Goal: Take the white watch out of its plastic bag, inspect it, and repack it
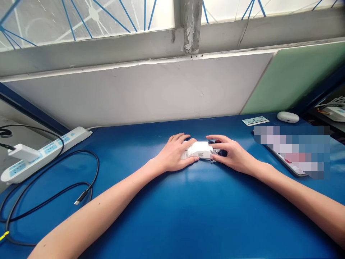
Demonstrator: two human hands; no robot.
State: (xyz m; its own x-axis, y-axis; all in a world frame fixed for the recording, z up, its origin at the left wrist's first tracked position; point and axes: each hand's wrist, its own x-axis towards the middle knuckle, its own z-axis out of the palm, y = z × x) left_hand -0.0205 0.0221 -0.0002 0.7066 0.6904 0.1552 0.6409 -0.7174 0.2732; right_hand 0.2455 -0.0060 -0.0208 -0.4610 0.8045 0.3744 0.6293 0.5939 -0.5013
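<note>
A small white packet (204,152) with a printed square code lies on the blue tabletop (178,208), with clear plastic showing at its ends. My left hand (176,153) grips its left part, thumb along the near side and fingers over the far side. At the packet's right end, my right hand (231,154) curves round it, with a fingertip and the thumb against it and the top finger raised apart. Something dark and shiny shows beneath the right fingers, too covered to make out.
On the left lie a white power strip (51,149) with a plugged-in charger (24,153) and a looped black cable (98,163). To the right are a phone-like slab (292,167), partly blurred out, a card (255,121) and a white earbud case (288,117). A pale panel (140,93) stands behind.
</note>
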